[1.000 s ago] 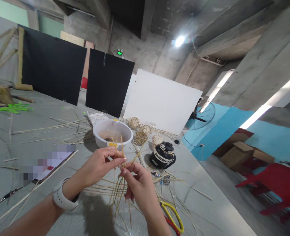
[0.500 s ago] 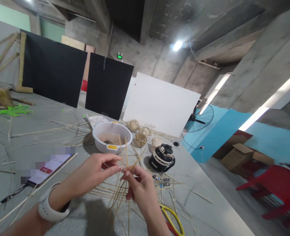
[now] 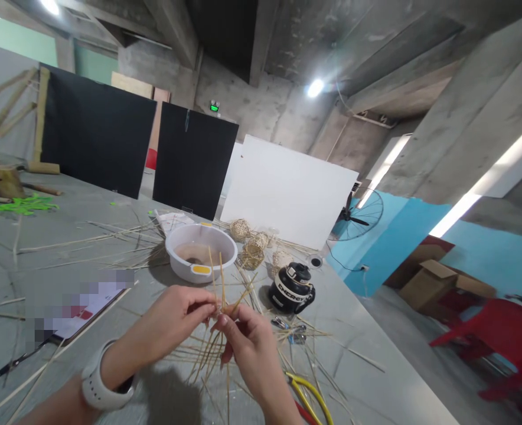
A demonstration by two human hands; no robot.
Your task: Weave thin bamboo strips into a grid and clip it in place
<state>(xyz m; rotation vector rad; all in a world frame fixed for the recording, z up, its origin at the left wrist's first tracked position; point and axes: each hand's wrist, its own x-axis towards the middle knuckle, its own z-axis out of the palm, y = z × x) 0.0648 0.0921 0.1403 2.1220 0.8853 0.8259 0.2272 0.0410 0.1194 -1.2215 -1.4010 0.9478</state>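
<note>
Head view: the left hand point(image 3: 185, 319) has slipped lower, its fingertips now beside the right hand point(image 3: 250, 339); both pinch thin strips point(image 3: 222, 289) where they cross, before the white basin point(image 3: 180, 268), suggesting fine work there.

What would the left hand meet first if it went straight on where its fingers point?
The left hand would probably meet the thin strips first, then the right hand holding them, though depth is unclear.
</note>
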